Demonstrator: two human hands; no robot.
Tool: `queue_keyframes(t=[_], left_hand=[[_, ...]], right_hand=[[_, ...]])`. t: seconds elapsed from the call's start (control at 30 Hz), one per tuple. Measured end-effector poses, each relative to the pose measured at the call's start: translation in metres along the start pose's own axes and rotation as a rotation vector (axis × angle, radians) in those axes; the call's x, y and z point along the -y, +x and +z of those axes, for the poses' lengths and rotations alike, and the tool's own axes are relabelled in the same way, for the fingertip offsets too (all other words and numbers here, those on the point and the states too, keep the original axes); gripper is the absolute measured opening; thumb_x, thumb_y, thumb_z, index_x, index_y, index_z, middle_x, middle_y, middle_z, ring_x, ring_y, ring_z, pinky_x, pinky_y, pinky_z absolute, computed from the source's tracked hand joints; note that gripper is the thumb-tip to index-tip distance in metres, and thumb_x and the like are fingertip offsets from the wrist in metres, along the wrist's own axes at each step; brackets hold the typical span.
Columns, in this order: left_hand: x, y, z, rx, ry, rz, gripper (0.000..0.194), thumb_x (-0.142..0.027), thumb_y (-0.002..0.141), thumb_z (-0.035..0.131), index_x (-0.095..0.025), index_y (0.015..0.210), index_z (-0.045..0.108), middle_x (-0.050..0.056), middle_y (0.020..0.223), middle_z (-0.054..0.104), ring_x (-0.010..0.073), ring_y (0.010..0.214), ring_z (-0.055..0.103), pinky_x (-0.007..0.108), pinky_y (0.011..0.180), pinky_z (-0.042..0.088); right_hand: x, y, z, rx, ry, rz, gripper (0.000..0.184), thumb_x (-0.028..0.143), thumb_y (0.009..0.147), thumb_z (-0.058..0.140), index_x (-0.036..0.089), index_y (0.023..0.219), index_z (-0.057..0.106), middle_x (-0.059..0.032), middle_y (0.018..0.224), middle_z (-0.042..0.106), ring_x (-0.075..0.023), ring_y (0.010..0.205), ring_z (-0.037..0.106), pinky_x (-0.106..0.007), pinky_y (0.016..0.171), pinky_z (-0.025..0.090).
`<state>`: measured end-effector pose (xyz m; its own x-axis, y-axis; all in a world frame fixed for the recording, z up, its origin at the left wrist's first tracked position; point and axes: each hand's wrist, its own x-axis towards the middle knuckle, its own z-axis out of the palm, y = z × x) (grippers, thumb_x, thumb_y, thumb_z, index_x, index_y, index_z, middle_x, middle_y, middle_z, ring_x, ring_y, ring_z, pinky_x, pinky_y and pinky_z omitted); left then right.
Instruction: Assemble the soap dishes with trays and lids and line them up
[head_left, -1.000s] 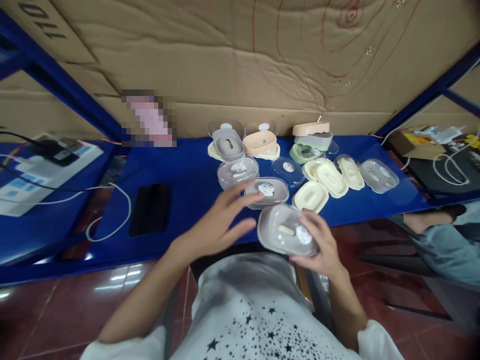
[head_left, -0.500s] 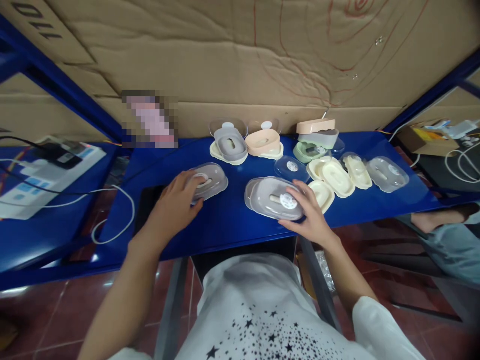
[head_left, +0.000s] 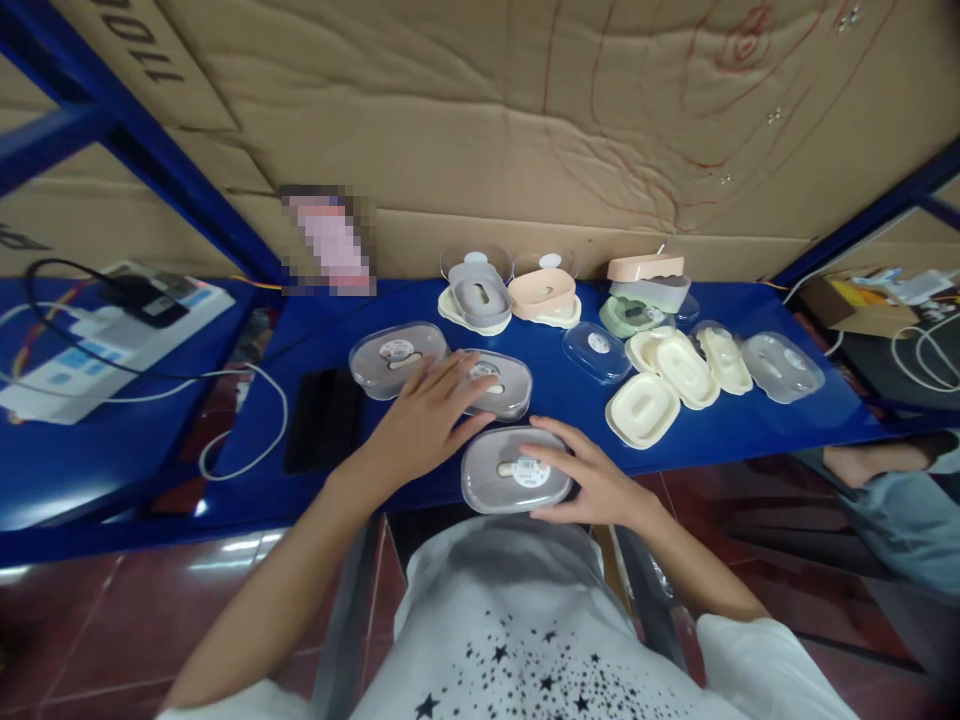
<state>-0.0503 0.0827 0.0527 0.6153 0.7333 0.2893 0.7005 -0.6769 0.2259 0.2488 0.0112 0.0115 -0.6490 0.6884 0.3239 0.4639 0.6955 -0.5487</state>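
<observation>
Two bare hands work palm down in the head view, their forearms angling in from either side over a glossy blue tabletop (head_left: pixel 570 398). Thumb below and fingers above, the right hand (head_left: pixel 589 478) curves around the right end of a grey oval plastic box with a clear lid and a round white sticker (head_left: pixel 481 472), its grip about as wide as the box. That box lies left of the right palm, at the table's near edge.

The left hand (head_left: pixel 420 425) is loosely open, fingers fanned forward and thumb spread toward the right hand. Its fingertips reach over a second grey oval box under a clear lid (head_left: pixel 516 388); whether they press on it I cannot tell. Just beyond the left knuckles sits a third clear-lidded grey oval box (head_left: pixel 375 362), and left of that hand lies a flat black rectangular object (head_left: pixel 322 425). Ahead of the right hand, slightly rightward, rests a cream oval plastic piece (head_left: pixel 643 412).
</observation>
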Motion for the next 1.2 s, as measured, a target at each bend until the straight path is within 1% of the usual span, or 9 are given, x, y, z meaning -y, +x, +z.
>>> queue_keyframes(t=[0.2,0.33,0.5,0.63,0.77,0.9,1.03,1.13,1.2], left_hand=[[-0.009,0.010,0.008,0.036,0.146,-0.120,0.034,-0.041,0.107,0.061,-0.025,0.137,0.069,0.015,0.151,0.063,0.0395,0.141,0.060,0.059,0.113,0.051],[-0.005,-0.015,-0.012,0.021,0.183,-0.182,0.037,-0.040,0.112,0.050,-0.022,0.137,0.069,0.017,0.151,0.063,0.0402,0.142,0.058,0.059,0.113,0.051],[-0.026,-0.053,-0.017,-0.084,0.190,-0.204,0.053,-0.050,0.113,0.043,-0.021,0.156,0.057,0.022,0.163,0.052,0.0425,0.151,0.051,0.065,0.119,0.045],[-0.044,-0.075,0.009,-0.132,0.193,-0.196,0.055,-0.054,0.109,0.054,-0.024,0.156,0.056,0.022,0.165,0.051,0.0443,0.151,0.051,0.072,0.122,0.039],[-0.037,-0.084,0.025,-0.173,0.232,-0.246,0.055,-0.034,0.107,0.060,-0.029,0.161,0.050,0.021,0.166,0.051,0.0442,0.152,0.050,0.076,0.125,0.032],[-0.030,-0.087,0.022,-0.228,0.266,-0.298,0.064,-0.025,0.104,0.064,-0.029,0.164,0.043,0.023,0.167,0.049,0.0477,0.154,0.047,0.081,0.124,0.030],[-0.046,-0.085,0.027,-0.284,0.236,-0.248,0.066,-0.013,0.100,0.064,-0.025,0.163,0.045,0.024,0.165,0.049,0.0460,0.155,0.047,0.076,0.124,0.037],[-0.064,-0.078,0.040,-0.377,0.125,-0.112,0.064,-0.010,0.098,0.068,-0.025,0.158,0.049,0.022,0.166,0.046,0.0403,0.156,0.048,0.062,0.122,0.050],[-0.073,-0.069,0.049,-0.415,0.089,-0.064,0.060,-0.014,0.098,0.072,-0.025,0.154,0.053,0.022,0.172,0.038,0.0418,0.157,0.045,0.059,0.118,0.054]], right_hand=[[0.002,0.002,0.011,0.011,-0.140,0.095,0.102,0.056,0.098,0.075,0.035,0.177,0.014,-0.0173,0.179,0.027,-0.0394,0.165,0.033,-0.066,0.127,0.042],[0.005,0.025,0.017,0.086,-0.128,0.132,0.117,0.059,0.097,0.076,0.033,0.178,-0.005,-0.0187,0.184,0.009,-0.0382,0.170,0.019,-0.066,0.131,0.035],[-0.001,0.060,0.031,0.126,-0.157,0.085,0.122,0.070,0.096,0.071,0.025,0.177,-0.008,-0.0247,0.182,0.010,-0.0381,0.171,0.015,-0.069,0.134,0.024],[-0.024,0.102,0.016,0.077,-0.116,-0.010,0.089,0.064,0.110,0.048,0.025,0.178,0.006,-0.0182,0.183,0.018,-0.0310,0.171,0.019,-0.061,0.135,0.026],[-0.054,0.157,-0.002,-0.148,-0.290,0.144,0.065,0.045,0.114,0.046,0.019,0.173,0.032,-0.0156,0.175,0.040,-0.0311,0.165,0.031,-0.056,0.135,0.025],[-0.070,0.188,-0.008,-0.013,-0.404,0.233,0.045,0.025,0.107,0.060,0.011,0.150,0.061,-0.0208,0.147,0.067,-0.0379,0.145,0.053,-0.059,0.126,0.035],[-0.059,0.153,-0.017,-0.149,-0.221,0.261,0.022,0.029,0.109,0.055,0.017,0.119,0.071,-0.0153,0.126,0.073,-0.0313,0.125,0.065,-0.049,0.114,0.049],[-0.042,0.098,-0.025,-0.312,0.283,0.381,0.030,0.053,0.109,0.057,0.024,0.114,0.064,-0.0060,0.109,0.073,-0.0232,0.102,0.070,-0.041,0.098,0.059],[-0.032,0.061,-0.027,-0.290,0.641,0.528,0.038,0.063,0.106,0.057,0.025,0.111,0.061,-0.0024,0.098,0.071,-0.0202,0.090,0.071,-0.036,0.084,0.062]])
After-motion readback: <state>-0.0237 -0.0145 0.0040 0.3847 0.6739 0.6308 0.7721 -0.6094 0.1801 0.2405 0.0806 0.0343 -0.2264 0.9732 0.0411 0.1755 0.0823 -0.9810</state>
